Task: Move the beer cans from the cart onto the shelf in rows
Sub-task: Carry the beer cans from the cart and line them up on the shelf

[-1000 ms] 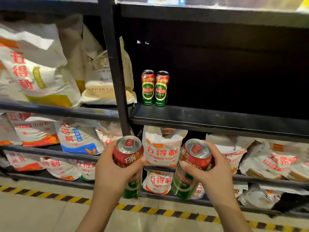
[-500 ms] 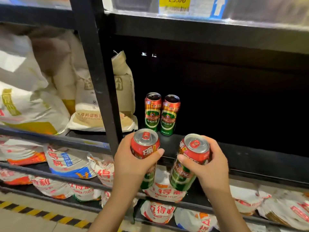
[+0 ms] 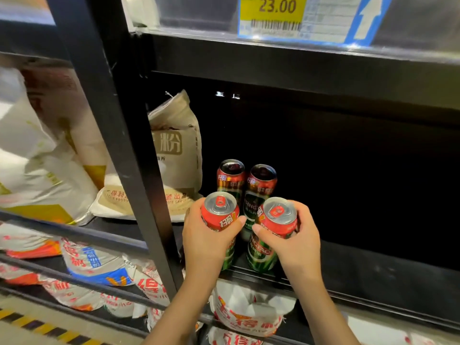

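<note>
Red-green left can (image 3: 220, 220) in left hand (image 3: 206, 241) grip, right can (image 3: 272, 232) in right hand (image 3: 296, 242) grip, both upright at shelf (image 3: 373, 277) front edge; 2 shelved cans (image 3: 245, 185) stand just behind.

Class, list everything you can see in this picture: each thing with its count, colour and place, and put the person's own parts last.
Cans on the shelf: two, red and green, upright side by side at the back.
Cans in the hands: two, red and green, at the shelf's front.
Shelf: one, black, middle level.
Post: one, black, left of the cans.
Price tag: one, yellow, upper rail, reads 23.00.
Flour bags: several, white and beige, left bay and lower shelves.
Floor stripe: yellow-black, bottom left.
Left hand: grips one can.
Right hand: grips the other.
</note>
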Action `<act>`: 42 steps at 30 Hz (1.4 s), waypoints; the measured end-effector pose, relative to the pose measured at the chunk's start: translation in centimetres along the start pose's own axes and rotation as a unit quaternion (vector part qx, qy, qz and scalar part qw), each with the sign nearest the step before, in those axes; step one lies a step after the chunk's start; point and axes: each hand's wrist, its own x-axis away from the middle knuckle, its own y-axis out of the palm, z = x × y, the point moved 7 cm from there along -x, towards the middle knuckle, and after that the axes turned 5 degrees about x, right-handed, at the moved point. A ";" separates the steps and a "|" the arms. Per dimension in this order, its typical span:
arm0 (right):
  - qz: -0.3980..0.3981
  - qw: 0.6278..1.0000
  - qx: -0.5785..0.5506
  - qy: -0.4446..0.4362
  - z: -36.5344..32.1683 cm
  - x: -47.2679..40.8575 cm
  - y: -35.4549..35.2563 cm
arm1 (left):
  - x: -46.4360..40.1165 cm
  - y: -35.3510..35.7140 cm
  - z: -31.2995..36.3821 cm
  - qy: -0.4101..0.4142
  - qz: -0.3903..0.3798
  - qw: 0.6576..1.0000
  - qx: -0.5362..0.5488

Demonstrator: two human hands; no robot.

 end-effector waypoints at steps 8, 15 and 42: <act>0.018 0.999 0.014 0.029 1.5 -0.9 1.7 | -2.0 0.0 -0.5 0.041 0.010 0.999 -0.024; 0.036 0.999 0.016 0.031 1.9 -0.6 2.6 | -2.5 -0.1 -1.4 0.027 0.004 0.999 -0.017; -0.025 0.993 0.033 0.107 8.5 2.6 4.1 | -0.8 0.2 -8.7 -0.001 -0.145 0.989 -0.009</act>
